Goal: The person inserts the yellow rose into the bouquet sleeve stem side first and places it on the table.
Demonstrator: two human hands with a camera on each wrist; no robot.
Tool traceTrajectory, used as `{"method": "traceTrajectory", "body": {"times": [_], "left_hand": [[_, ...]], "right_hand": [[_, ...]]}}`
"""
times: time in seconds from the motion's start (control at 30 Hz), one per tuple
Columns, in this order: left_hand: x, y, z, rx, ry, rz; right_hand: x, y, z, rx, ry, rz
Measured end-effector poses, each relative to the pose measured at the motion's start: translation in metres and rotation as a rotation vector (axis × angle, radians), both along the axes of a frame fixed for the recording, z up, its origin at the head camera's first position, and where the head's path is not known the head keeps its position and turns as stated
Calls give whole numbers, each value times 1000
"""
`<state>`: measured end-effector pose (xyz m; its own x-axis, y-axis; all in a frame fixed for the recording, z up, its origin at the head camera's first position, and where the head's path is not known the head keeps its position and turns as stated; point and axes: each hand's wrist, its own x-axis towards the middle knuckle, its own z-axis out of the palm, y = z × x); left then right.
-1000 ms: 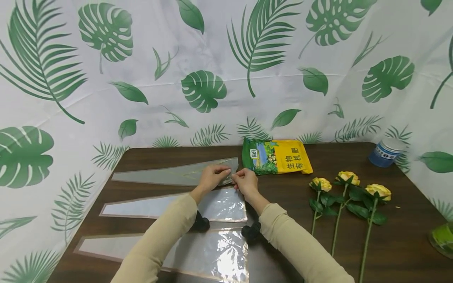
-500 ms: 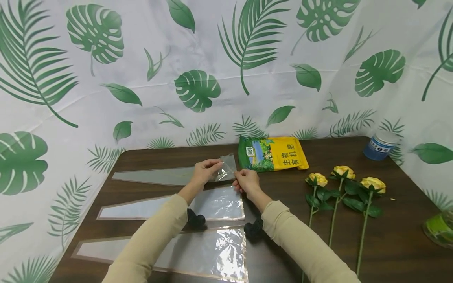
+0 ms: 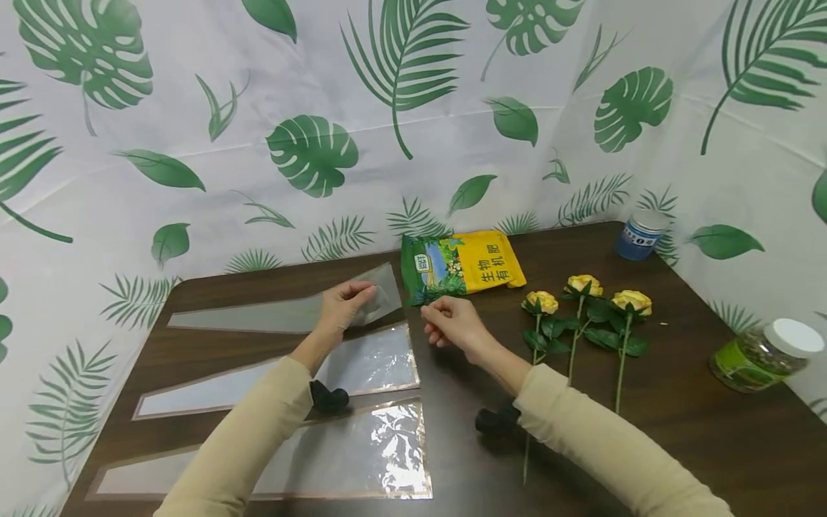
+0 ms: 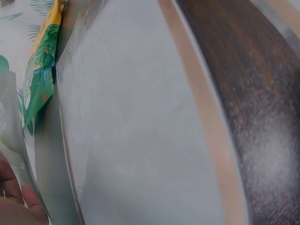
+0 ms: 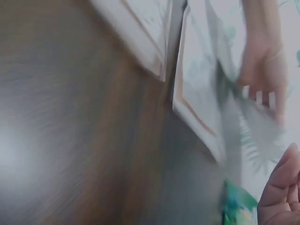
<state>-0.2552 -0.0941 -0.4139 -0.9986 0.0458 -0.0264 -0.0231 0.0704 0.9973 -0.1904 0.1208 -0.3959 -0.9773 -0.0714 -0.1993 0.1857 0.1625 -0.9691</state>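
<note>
At the back left of the table lies a tapered clear plastic flower sleeve (image 3: 258,316), greyish, with its wide end to the right. My left hand (image 3: 345,305) pinches the sleeve near that wide end and lifts the film. My right hand (image 3: 455,327) hovers just right of the sleeve, apart from it, fingers curled, with nothing visible in its grip. The right wrist view is blurred; my curled right hand (image 5: 281,197) shows at its lower right edge. In the left wrist view, my left hand (image 4: 18,201) is partly cut off beside the film.
Two more sleeves with pinkish borders, a middle one (image 3: 375,362) and a near one (image 3: 349,452), lie below. A yellow-green fertilizer bag (image 3: 461,266) sits behind. Three yellow roses (image 3: 584,287), a blue tub (image 3: 639,237) and a white-lidded jar (image 3: 762,355) stand or lie rightward.
My right hand has left the sleeve's edge and moved to the right. My left hand still pinches the film. The head view has turned right, bringing the jar into sight.
</note>
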Motion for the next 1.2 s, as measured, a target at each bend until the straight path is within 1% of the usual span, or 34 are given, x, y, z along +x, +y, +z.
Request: {"method": "traceTrajectory", "body": {"times": [0.1, 0.2, 0.3, 0.4, 0.5, 0.63, 0.73, 0.83, 0.93, 1.03, 1.1, 1.2], "left_hand": [[-2, -3, 3, -11, 3, -9], [-2, -4, 7, -29, 4, -17], [-2, -5, 10, -49, 4, -17], [-2, -5, 11, -58, -1, -13], [-2, -4, 10, -71, -8, -24], [-1, -3, 8, -91, -15, -43], [1, -1, 7, -100, -28, -47], [3, 0, 5, -108, -40, -50], [4, 0, 3, -112, -40, -56], [5, 1, 1, -110, -34, -60], [5, 2, -2, -103, -31, -59], [5, 5, -4, -89, -24, -48]], "right_hand": [[25, 35, 8, -15, -7, 5], [51, 72, 6, -13, -31, -13], [70, 103, 0, 46, -54, -24], [81, 122, -8, 150, -52, -16], [85, 132, -14, 269, -27, -3], [84, 137, -19, 420, 18, 24], [81, 137, -20, 513, 45, 63], [78, 136, -20, 578, 61, 100], [76, 135, -19, 614, 52, 116], [75, 135, -16, 618, 17, 108], [74, 134, -15, 593, -19, 99], [74, 134, -13, 523, -89, 78]]}}
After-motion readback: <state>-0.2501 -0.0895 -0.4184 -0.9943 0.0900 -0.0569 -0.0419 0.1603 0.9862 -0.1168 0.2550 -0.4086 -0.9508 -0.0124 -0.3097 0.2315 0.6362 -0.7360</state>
